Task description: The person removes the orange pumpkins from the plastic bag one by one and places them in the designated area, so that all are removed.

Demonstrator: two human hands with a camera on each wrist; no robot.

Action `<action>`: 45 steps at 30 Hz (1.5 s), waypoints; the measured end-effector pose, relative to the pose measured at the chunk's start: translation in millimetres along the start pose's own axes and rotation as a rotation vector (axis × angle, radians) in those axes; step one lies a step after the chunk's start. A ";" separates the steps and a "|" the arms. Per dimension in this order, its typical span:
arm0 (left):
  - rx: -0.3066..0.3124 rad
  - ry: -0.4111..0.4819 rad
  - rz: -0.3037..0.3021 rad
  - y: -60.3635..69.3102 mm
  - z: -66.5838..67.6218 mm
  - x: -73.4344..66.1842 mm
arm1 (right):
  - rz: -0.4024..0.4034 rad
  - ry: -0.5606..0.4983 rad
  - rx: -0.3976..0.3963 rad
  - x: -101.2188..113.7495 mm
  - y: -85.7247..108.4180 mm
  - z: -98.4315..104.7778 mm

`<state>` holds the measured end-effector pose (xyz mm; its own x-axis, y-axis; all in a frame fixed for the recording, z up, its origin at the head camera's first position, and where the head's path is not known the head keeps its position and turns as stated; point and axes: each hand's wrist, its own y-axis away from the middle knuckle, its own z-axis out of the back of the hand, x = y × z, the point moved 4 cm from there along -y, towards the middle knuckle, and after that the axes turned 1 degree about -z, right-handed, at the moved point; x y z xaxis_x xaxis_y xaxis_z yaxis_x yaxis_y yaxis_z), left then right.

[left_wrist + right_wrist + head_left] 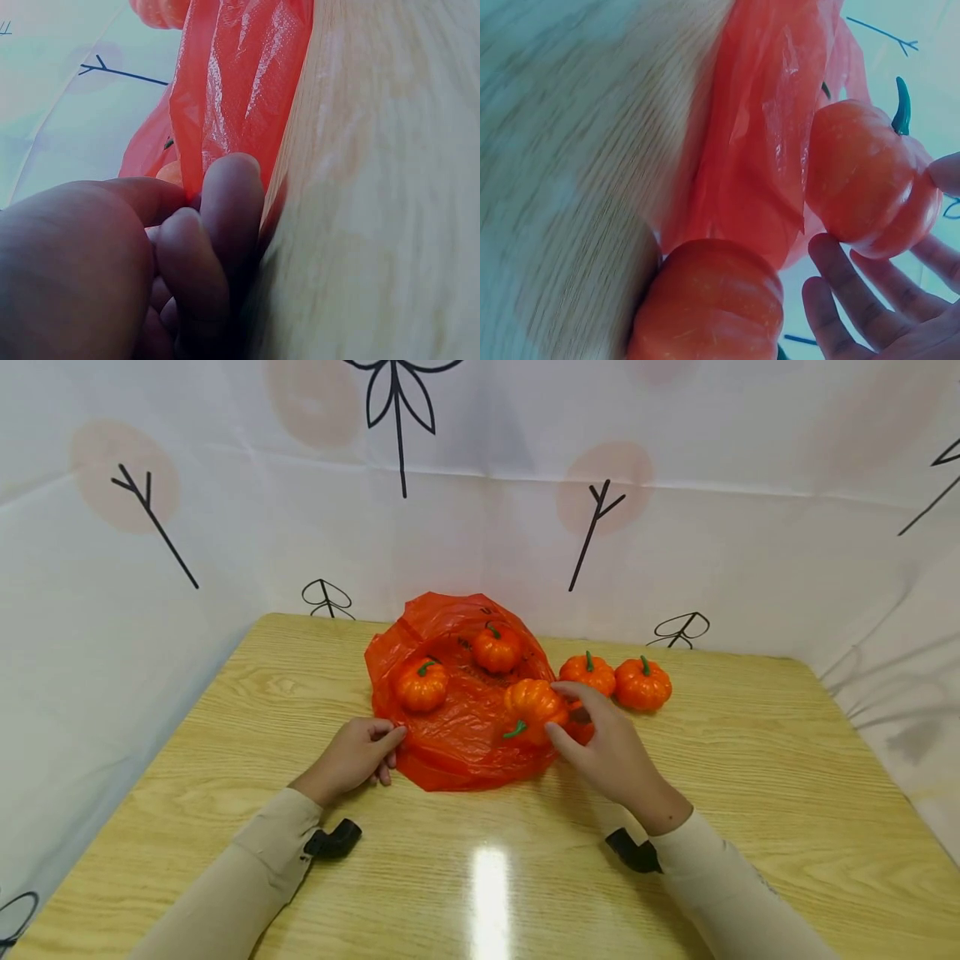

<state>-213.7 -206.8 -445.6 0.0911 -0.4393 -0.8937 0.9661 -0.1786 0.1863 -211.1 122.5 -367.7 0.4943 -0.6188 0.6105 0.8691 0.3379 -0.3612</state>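
Note:
A red plastic bag [465, 760] lies spread with its mouth open on the wooden table. My left hand [352, 756] pinches the bag's near-left rim between thumb and index finger, as the left wrist view also shows. Two small orange pumpkins sit inside, one pumpkin [422, 685] at the left and another pumpkin [497, 647] at the back. Over the bag's right side, my right hand [611, 756] holds a third pumpkin [870, 176] between thumb and fingertips. Its green stem [515, 729] tilts toward the lower left in the head view.
Right of the bag stand two more pumpkins, a nearer-to-bag pumpkin [588, 672] and an outer pumpkin [643, 683]. Behind the table [750, 777] hangs a white patterned cloth [480, 527]. Black wrist mounts [335, 840] show at both sleeves.

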 end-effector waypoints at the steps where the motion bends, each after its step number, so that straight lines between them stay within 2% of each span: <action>1: 0.000 0.003 0.003 0.0 0.2 0.1 | -0.004 0.000 0.002 -0.4 -0.4 0.5; 15: 0.001 0.009 -0.004 -0.1 -1.2 -0.8 | -0.004 0.013 0.007 -5.4 0.6 -3.6; 25: -0.003 0.012 0.000 1.1 -1.5 -1.6 | -0.006 0.031 0.043 -6.9 2.9 -11.6; 34: -0.005 -0.003 -0.006 1.2 -0.9 -0.6 | 0.015 0.059 0.030 -6.1 4.1 -14.2; 45: -0.005 -0.004 -0.004 2.1 -1.2 -1.2 | -0.001 0.071 0.033 -6.8 4.4 -14.3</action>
<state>-211.5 -205.6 -444.7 0.0864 -0.4418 -0.8930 0.9676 -0.1764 0.1809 -210.9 118.1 -383.6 0.4919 -0.6675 0.5591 0.8704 0.3598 -0.3362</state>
